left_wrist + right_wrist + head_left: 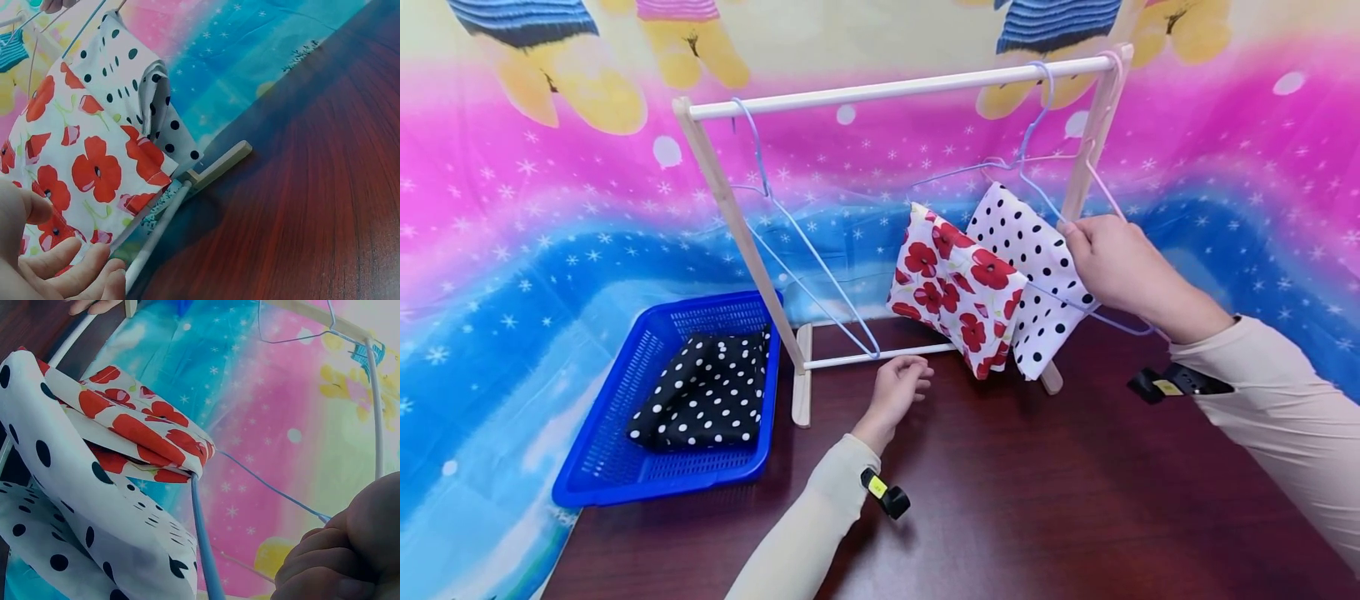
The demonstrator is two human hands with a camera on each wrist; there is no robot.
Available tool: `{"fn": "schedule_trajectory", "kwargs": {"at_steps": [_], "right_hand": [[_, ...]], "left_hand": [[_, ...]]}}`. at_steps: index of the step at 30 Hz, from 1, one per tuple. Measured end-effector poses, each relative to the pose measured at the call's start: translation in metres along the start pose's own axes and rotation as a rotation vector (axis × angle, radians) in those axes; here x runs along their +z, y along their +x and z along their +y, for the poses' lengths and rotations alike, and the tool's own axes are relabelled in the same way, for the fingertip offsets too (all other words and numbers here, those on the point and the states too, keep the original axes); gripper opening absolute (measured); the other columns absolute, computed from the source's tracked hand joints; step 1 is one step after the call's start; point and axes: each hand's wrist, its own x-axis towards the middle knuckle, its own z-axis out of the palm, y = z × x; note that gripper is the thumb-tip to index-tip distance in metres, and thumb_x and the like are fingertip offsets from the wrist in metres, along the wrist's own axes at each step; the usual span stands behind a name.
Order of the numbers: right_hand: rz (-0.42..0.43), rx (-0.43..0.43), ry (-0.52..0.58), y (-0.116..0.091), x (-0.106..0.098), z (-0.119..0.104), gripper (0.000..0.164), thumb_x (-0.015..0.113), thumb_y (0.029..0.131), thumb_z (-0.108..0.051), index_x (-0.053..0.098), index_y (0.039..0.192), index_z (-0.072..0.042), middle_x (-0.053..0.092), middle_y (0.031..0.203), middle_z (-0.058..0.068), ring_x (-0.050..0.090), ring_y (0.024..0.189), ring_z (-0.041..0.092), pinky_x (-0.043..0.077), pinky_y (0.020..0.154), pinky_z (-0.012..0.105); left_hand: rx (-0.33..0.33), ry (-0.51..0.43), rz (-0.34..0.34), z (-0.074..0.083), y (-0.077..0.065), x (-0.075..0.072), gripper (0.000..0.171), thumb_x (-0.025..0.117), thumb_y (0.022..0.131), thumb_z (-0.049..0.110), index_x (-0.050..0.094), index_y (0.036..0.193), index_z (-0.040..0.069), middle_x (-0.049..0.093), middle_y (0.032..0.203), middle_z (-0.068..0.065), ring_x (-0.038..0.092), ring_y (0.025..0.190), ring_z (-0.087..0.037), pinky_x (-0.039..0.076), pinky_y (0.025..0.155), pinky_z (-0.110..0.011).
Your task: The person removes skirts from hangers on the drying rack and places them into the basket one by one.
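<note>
My right hand (1116, 267) grips the right side of a periwinkle-blue wire hanger (1051, 92), hooked on the rack's top rail (887, 87). A white cloth with red flowers (955, 287) hangs folded over this hanger's bottom wire, bunched toward its left end. Behind it, a white cloth with black dots (1041, 267) hangs from a pink hanger (1105, 187) near the right post. Below and left of the floral cloth is my left hand (895, 396), fingers loosely bent, holding nothing. In the left wrist view, its fingers (81, 275) appear in front of the cloth's lower part.
A bare blue hanger (820, 262) hangs near the rack's left post (730, 217). Left of the rack, a blue plastic basket (767, 417) contains a black cloth with white dots (715, 392). The rack stands on a dark wooden table (1000, 500) before a patterned backdrop.
</note>
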Motion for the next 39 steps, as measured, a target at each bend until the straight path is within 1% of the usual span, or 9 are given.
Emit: {"fn": "schedule_trajectory", "kwargs": {"at_steps": [4, 9, 11, 15, 19, 24, 28, 35, 39], "right_hand": [[-0.023, 0.007, 0.01, 0.0, 0.001, -0.002, 0.052, 0.03, 0.11, -0.035, 0.056, 0.079, -0.003, 0.042, 0.056, 0.006, 0.041, 0.049, 0.022, 0.034, 0.046, 0.035], [-0.023, -0.003, 0.004, 0.002, 0.004, -0.004, 0.051, 0.029, 0.11, -0.034, 0.046, 0.07, -0.007, 0.043, 0.057, 0.006, 0.042, 0.05, 0.022, 0.034, 0.047, 0.035], [-0.009, -0.01, -0.005, 0.003, 0.006, -0.004, 0.05, 0.031, 0.11, -0.032, 0.046, 0.069, -0.008, 0.044, 0.057, 0.007, 0.043, 0.052, 0.023, 0.035, 0.049, 0.036], [0.007, -0.002, -0.006, 0.004, 0.01, -0.005, 0.049, 0.033, 0.11, -0.032, 0.048, 0.069, -0.008, 0.047, 0.059, 0.009, 0.048, 0.054, 0.025, 0.037, 0.051, 0.036], [-0.002, 0.021, 0.009, 0.003, 0.012, -0.007, 0.051, 0.032, 0.109, -0.035, 0.044, 0.068, -0.009, 0.047, 0.059, 0.01, 0.048, 0.052, 0.024, 0.037, 0.049, 0.036], [-0.031, 0.034, 0.029, 0.003, 0.013, -0.011, 0.052, 0.03, 0.109, -0.039, 0.039, 0.067, -0.011, 0.041, 0.056, 0.006, 0.042, 0.048, 0.022, 0.034, 0.044, 0.035], [-0.04, 0.017, 0.038, 0.005, 0.016, -0.016, 0.05, 0.03, 0.11, -0.038, 0.039, 0.068, -0.011, 0.039, 0.055, 0.004, 0.04, 0.047, 0.021, 0.033, 0.043, 0.034], [-0.037, -0.016, 0.033, 0.008, 0.021, -0.022, 0.05, 0.029, 0.11, -0.037, 0.038, 0.069, -0.01, 0.038, 0.056, 0.005, 0.039, 0.048, 0.021, 0.033, 0.045, 0.034], [-0.039, -0.024, 0.039, 0.008, 0.024, -0.025, 0.051, 0.027, 0.11, -0.038, 0.037, 0.067, -0.011, 0.037, 0.055, 0.003, 0.038, 0.047, 0.019, 0.032, 0.043, 0.032]], "left_hand": [[-0.047, -0.042, 0.014, 0.0, 0.003, -0.003, 0.03, 0.054, 0.103, 0.021, 0.063, 0.123, -0.001, 0.071, 0.122, -0.024, 0.073, 0.096, -0.024, 0.061, 0.087, -0.039], [-0.093, -0.095, 0.01, 0.0, 0.004, -0.006, 0.03, 0.054, 0.103, 0.022, 0.062, 0.123, 0.0, 0.071, 0.123, -0.022, 0.071, 0.086, -0.013, 0.061, 0.081, -0.03], [-0.106, -0.116, 0.007, -0.001, 0.005, -0.007, 0.03, 0.054, 0.103, 0.021, 0.062, 0.123, 0.0, 0.071, 0.124, -0.023, 0.068, 0.081, -0.008, 0.061, 0.08, -0.028], [-0.116, -0.143, 0.003, -0.001, 0.005, -0.008, 0.032, 0.052, 0.103, 0.019, 0.06, 0.125, -0.002, 0.069, 0.125, -0.025, 0.07, 0.082, -0.011, 0.06, 0.076, -0.026], [-0.131, -0.155, 0.001, 0.001, 0.004, -0.009, 0.033, 0.05, 0.104, 0.018, 0.059, 0.128, -0.002, 0.068, 0.127, -0.025, 0.07, 0.083, -0.011, 0.061, 0.077, -0.028], [-0.14, -0.16, 0.011, 0.003, 0.005, -0.012, 0.035, 0.05, 0.104, 0.019, 0.058, 0.131, -0.002, 0.068, 0.129, -0.025, 0.068, 0.081, -0.007, 0.06, 0.077, -0.026], [-0.149, -0.168, 0.015, 0.001, 0.007, -0.015, 0.035, 0.051, 0.104, 0.02, 0.058, 0.131, -0.002, 0.068, 0.128, -0.024, 0.068, 0.079, -0.006, 0.06, 0.076, -0.024], [-0.173, -0.163, 0.014, -0.002, 0.01, -0.023, 0.036, 0.05, 0.104, 0.02, 0.058, 0.132, -0.001, 0.068, 0.129, -0.023, 0.07, 0.083, -0.008, 0.062, 0.085, -0.031], [-0.181, -0.167, 0.019, -0.003, 0.011, -0.027, 0.039, 0.049, 0.104, 0.02, 0.056, 0.135, -0.003, 0.067, 0.13, -0.024, 0.071, 0.085, -0.01, 0.061, 0.081, -0.027]]}}
